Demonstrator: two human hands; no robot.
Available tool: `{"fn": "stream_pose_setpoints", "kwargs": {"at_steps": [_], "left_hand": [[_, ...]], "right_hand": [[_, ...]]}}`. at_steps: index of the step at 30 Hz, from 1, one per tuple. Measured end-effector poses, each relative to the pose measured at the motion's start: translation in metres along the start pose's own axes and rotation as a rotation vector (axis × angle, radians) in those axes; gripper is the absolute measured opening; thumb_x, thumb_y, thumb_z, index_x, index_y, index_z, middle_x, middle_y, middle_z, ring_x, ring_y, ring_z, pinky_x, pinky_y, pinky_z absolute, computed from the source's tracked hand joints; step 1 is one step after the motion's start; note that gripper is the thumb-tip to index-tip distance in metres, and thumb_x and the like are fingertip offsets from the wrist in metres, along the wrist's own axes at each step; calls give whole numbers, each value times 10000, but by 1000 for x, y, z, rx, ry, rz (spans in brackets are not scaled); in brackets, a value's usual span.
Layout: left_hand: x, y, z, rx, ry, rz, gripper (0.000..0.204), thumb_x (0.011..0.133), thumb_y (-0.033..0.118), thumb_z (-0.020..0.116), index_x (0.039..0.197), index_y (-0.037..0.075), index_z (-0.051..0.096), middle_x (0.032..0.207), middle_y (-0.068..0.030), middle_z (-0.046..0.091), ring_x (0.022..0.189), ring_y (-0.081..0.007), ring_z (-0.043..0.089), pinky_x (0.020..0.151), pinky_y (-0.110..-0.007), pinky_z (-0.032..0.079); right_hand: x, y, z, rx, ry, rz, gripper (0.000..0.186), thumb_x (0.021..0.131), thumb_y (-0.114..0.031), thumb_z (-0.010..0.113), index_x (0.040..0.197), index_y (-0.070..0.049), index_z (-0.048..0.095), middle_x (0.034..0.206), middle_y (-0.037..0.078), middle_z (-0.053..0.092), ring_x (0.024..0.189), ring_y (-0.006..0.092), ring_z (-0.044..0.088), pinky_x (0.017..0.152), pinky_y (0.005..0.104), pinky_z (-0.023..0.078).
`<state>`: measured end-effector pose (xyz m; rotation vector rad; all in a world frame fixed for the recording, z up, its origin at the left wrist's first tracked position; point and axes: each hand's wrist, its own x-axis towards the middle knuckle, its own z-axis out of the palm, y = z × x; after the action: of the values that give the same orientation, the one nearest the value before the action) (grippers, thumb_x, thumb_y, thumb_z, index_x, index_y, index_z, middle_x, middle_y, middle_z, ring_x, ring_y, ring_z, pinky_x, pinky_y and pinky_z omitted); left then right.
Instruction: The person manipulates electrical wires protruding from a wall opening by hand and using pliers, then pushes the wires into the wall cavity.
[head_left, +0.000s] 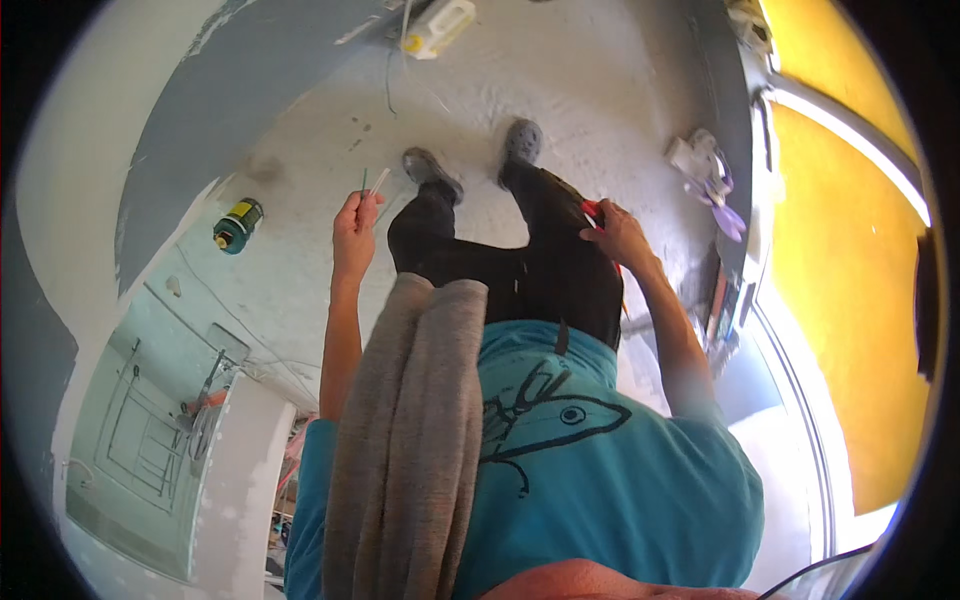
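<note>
Head view: white strip (380, 181) in left grip (356, 226) points forward, slanting right.

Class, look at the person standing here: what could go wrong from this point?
The thin green and white strands are pinched in the left hand with their tips free, so they might slip or bend.
The red item at the right hand is close to the trousers and might snag them.
The green canister on the floor might be kicked.
</note>
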<state>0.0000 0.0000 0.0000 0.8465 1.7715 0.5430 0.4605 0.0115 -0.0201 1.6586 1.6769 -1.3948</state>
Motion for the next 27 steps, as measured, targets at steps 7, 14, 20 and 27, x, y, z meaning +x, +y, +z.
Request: {"fn": "stream_pose_setpoints", "kwargs": {"at_steps": [7,14,20,27], "left_hand": [[155,-44,7,130,42,145,260,1048,255,512,978,34,631,715,10,493,676,-101,435,627,-269,382],[302,-75,17,398,144,353,260,1048,288,498,1037,70,639,727,30,441,685,-110,423,638,-262,370],[401,-108,16,295,86,331,265,1052,331,496,1031,102,629,720,56,410,595,-59,321,528,-235,278],[458,-123,18,130,-28,271,302,1059,388,492,1049,103,592,710,81,365,582,-28,246,506,-209,241]], "right_hand": [[213,16,-7,-185,179,-227,332,899,-248,677,1073,6,552,1014,217,655,976,408,642,834,501,505],[444,14,36,-839,21,-486,336,811,-100,685,1128,-43,588,1186,112,587,1159,270,569,962,389,469],[589,25,93,-1090,143,-836,366,745,-101,722,1091,-78,606,1139,63,577,1114,220,564,915,342,469],[663,43,103,-1069,237,-1022,353,738,-78,717,1073,-96,606,1121,51,557,1118,209,546,918,347,466]]}}
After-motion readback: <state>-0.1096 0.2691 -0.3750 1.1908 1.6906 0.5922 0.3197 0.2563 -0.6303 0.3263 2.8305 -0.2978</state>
